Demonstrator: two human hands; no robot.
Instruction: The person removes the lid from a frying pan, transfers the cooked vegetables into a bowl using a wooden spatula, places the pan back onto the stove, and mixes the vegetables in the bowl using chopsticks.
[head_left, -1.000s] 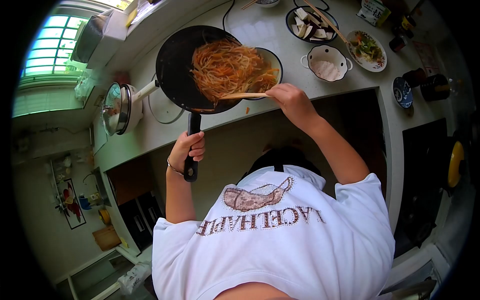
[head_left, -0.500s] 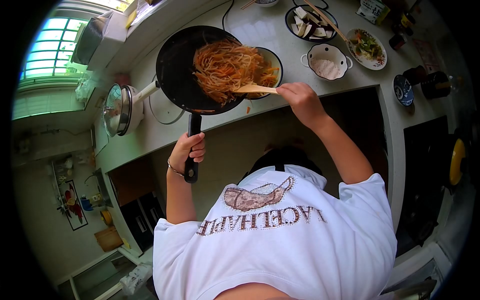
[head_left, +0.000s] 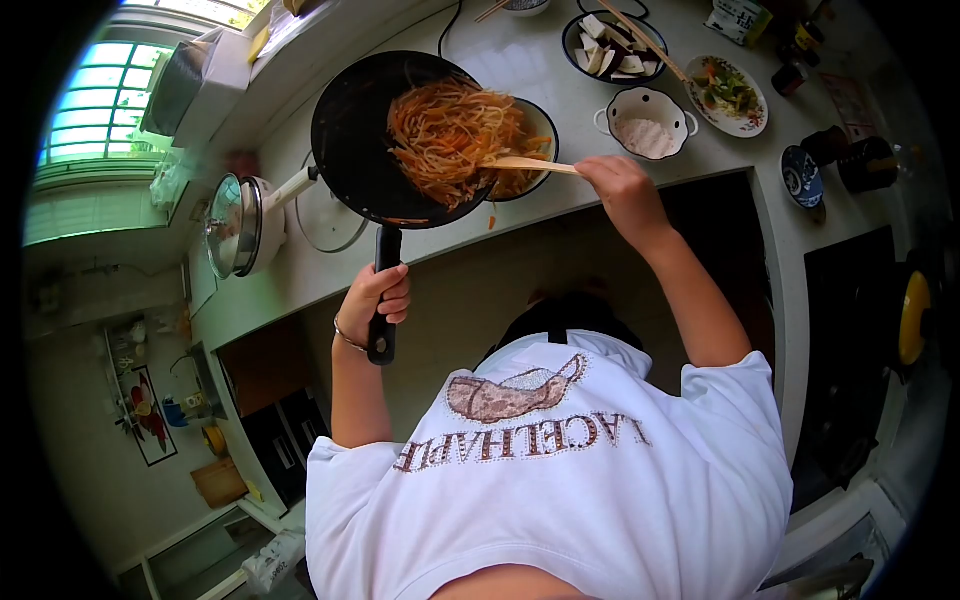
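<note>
Shreds are straddling pan and bowl, with the larger share apparently remaining in the pan

We are judging this transfer to be partly done. The cooked orange-and-pale vegetable shreds (head_left: 450,135) are lying heaped on the right side of the black frying pan (head_left: 350,140) and reaching over its rim, while some are sitting in the dark-rimmed bowl (head_left: 541,120) beside the counter's front edge. The pan is overlapping that bowl's left side, so we cannot tell exactly how much it is holding. What is left, as far as we are seeing, is the heap in the pan; one stray shred (head_left: 491,217) is hanging near the counter's front edge.

Our left hand (head_left: 378,296) is gripping the pan's black handle (head_left: 381,345), fingers curled around it, out past the front edge. Our right hand (head_left: 622,195) is pinching the wooden spatula (head_left: 537,165) by its handle end, its blade touching the heap; we cannot tell where every fingertip is resting.

Elsewhere on the counter (head_left: 580,115), the bowl of cut eggplant (head_left: 615,55) is standing toward the back edge, untouched by us, and the two-handled bowl (head_left: 648,130) is standing near the inner right corner.
</note>
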